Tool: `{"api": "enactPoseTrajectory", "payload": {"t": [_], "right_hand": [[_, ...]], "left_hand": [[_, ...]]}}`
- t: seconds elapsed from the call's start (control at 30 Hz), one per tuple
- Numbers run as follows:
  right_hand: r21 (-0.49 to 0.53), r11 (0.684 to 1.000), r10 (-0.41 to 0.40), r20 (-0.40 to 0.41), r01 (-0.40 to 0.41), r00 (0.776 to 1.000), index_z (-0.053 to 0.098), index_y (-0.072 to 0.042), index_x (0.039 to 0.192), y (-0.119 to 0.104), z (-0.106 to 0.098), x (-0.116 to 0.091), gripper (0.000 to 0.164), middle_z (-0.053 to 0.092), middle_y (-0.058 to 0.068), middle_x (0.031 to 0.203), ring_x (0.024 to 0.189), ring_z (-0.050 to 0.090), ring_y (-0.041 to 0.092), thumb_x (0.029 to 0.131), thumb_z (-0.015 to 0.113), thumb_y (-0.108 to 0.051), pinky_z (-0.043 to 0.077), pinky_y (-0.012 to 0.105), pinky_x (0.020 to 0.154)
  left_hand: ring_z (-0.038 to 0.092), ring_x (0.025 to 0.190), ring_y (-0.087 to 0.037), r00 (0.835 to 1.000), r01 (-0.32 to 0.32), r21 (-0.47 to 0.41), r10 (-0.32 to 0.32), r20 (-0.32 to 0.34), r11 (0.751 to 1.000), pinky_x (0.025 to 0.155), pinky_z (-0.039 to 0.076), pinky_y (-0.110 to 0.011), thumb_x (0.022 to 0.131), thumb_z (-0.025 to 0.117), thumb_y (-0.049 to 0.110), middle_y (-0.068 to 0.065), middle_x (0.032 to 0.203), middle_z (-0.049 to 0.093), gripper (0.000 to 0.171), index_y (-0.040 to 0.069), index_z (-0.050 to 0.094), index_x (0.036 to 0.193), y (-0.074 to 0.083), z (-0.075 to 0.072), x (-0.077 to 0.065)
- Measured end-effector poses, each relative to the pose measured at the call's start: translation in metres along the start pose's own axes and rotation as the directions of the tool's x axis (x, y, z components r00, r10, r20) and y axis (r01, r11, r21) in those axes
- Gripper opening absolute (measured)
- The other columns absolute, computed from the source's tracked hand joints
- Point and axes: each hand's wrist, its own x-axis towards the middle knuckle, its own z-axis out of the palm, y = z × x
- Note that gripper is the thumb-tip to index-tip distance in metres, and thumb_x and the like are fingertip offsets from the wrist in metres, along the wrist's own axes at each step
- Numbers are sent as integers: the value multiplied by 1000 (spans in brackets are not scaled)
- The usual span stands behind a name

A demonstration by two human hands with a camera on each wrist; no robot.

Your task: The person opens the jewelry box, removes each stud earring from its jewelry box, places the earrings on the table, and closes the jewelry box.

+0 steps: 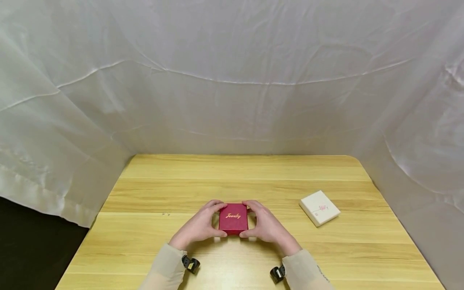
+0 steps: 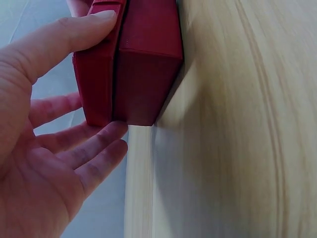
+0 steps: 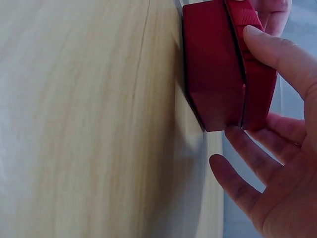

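A red jewelry box (image 1: 233, 217) with gold "Jewelry" lettering sits on the table between both hands. My left hand (image 1: 204, 225) holds its left side, thumb at the near corner and fingers at the far one. Mirroring it, my right hand (image 1: 265, 224) grips the right side. In the left wrist view, the thumb lies on a ribbed ribbon on the lid (image 2: 94, 74), and a dark seam parts the lid from the base (image 2: 148, 64). The right wrist view has the thumb on the ribbon too, with fingertips under the lid (image 3: 260, 94) near the seam.
A white square box (image 1: 319, 207) with a pink flower print lies at an angle to the right on the wooden table (image 1: 232, 177). Pale cloth (image 1: 232, 104) hangs behind the table and along both sides. Each wrist wears a small black camera (image 1: 190, 264).
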Motion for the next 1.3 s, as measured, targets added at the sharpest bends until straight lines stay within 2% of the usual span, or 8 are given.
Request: {"api": "enactPoseTrajectory", "payload": {"t": [0.3, 0.77, 1.3], "right_hand": [[3, 1000, 5, 4, -5, 1000, 47, -4, 142, -1, 0, 1, 93, 51, 8, 139, 122, 52, 28, 64, 93, -26, 39, 52, 105], [0, 1000, 10, 10, -10, 1000, 46, -4, 142, -1, 0, 3, 93, 51, 8, 139, 118, 54, 27, 65, 93, -25, 39, 50, 105], [4, 1000, 7, 3, -7, 1000, 44, -2, 144, -1, -1, 5, 94, 51, 9, 138, 114, 56, 27, 66, 92, -24, 41, 49, 103]], "left_hand": [[49, 125, -27, 1000, 3, 4, -3, -4, 1000, 104, 41, -47, 71, 88, 26, -9, 139, 47, 83, 3, 49, 141, 0, 1, 1], [49, 125, -29, 1000, -6, 0, 6, -9, 1000, 104, 41, -49, 71, 88, 23, -11, 139, 47, 84, 1, 49, 142, 1, 1, 3], [49, 125, -26, 1000, 4, 8, -4, -4, 1000, 105, 40, -46, 71, 88, 23, -10, 140, 47, 85, 1, 48, 142, 1, -1, 8]]}}
